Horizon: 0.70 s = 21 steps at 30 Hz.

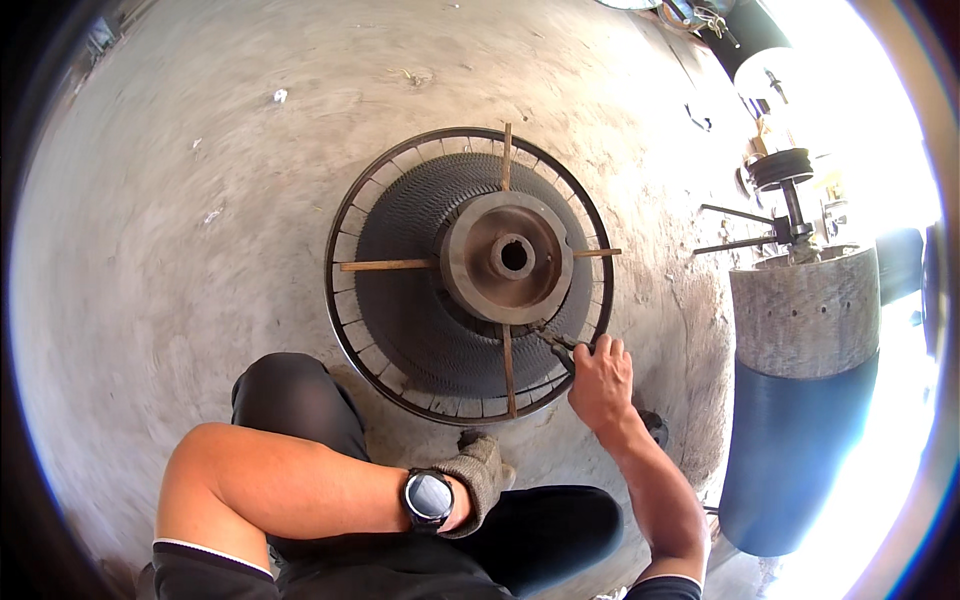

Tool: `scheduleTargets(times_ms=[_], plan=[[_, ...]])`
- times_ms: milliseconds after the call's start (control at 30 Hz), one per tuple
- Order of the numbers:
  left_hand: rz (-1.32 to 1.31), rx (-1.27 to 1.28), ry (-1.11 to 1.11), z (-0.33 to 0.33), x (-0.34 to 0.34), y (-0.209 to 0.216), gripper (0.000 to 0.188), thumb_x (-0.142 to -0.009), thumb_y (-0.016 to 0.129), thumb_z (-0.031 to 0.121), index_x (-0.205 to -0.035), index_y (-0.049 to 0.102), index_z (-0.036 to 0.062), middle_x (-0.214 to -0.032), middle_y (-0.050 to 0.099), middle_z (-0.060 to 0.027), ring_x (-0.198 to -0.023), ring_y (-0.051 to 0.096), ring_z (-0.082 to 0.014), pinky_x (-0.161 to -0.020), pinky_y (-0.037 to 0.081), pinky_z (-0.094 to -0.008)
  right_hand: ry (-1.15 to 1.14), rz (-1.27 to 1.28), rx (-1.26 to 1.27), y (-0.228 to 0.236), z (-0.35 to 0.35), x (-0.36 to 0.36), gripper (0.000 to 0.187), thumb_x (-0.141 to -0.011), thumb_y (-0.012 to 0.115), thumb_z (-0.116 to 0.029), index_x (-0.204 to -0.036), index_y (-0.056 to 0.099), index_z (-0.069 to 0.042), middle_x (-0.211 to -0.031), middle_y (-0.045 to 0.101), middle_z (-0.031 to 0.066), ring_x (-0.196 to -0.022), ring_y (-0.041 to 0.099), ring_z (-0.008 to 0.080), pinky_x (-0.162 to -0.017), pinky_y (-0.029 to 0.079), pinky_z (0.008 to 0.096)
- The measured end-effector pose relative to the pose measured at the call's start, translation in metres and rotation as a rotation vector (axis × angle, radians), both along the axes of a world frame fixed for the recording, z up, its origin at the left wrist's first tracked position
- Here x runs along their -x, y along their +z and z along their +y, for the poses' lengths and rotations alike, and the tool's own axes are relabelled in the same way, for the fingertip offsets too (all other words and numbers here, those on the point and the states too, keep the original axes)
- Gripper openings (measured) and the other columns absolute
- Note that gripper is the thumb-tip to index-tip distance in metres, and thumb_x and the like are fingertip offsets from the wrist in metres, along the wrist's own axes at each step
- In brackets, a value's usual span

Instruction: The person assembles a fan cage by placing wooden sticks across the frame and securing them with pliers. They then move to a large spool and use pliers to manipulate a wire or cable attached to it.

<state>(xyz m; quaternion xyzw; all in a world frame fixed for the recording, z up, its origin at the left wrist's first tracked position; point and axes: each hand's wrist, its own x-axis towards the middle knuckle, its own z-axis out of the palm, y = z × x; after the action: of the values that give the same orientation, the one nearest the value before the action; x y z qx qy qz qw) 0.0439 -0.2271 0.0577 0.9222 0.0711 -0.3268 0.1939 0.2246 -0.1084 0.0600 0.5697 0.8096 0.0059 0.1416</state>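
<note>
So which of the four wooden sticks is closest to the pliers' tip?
The bottom stick in the picture, below the metal ring. The pliers in the right hand reach beside its upper end; the others point left, right and up.

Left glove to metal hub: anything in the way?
Yes. Between the left hand and the metal hub lie the outer rim and the black ridged ring, both on the side nearest the person. The lower wooden strip crosses there too.

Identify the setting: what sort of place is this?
Probably a small workshop, though I can't be sure: a metal hub centred over a spoked rim on the bare floor, pliers in the right hand, and a pulley-like wheel on a shaft.
</note>
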Motion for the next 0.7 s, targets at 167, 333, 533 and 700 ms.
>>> scheduleTargets(times_ms=[167,333,533,700], plan=[[0.018,-0.017,-0.032,0.002,0.001,0.010,0.055,-0.096,0.046,0.032,-0.149,0.040,0.0203,-0.135,0.058,-0.0035,-0.103,0.064,-0.0264,-0.068,0.049,-0.0467,-0.017,0.102,-0.077,0.010,-0.008,-0.013,0.018,-0.070,0.061,-0.003,-0.087,0.063,-0.004,-0.093,0.054,0.0188,-0.091,0.055,0.0365,-0.075,0.045,0.0442],[0.025,-0.033,-0.034,0.003,0.000,0.008,0.051,-0.097,0.044,0.034,-0.146,0.044,0.0206,-0.133,0.058,-0.0049,-0.104,0.063,-0.0257,-0.071,0.048,-0.0462,-0.105,0.173,-0.088,0.018,-0.018,-0.026,0.025,-0.068,0.060,0.002,-0.092,0.062,-0.003,-0.101,0.056,0.0197,-0.098,0.055,0.0387,-0.083,0.048,0.0454],[0.006,0.027,0.054,-0.002,-0.012,-0.030,0.044,-0.099,0.042,0.040,-0.136,0.054,0.0198,-0.125,0.062,-0.0096,-0.103,0.063,-0.0245,-0.078,0.046,-0.0451,-0.164,0.243,-0.150,0.014,-0.032,-0.038,0.029,-0.066,0.062,0.006,-0.094,0.060,0.000,-0.108,0.055,0.0210,-0.103,0.055,0.0401,-0.088,0.048,0.0460],[-0.256,-0.043,0.215,-0.023,-0.031,-0.133,0.050,-0.101,0.038,0.044,-0.134,0.057,0.0123,-0.114,0.068,-0.0150,-0.104,0.064,-0.0265,-0.088,0.045,-0.0444,-0.311,0.292,-0.099,0.013,-0.041,-0.050,0.029,-0.067,0.062,0.005,-0.095,0.060,0.001,-0.110,0.055,0.0214,-0.105,0.054,0.0404,-0.089,0.048,0.0455]])
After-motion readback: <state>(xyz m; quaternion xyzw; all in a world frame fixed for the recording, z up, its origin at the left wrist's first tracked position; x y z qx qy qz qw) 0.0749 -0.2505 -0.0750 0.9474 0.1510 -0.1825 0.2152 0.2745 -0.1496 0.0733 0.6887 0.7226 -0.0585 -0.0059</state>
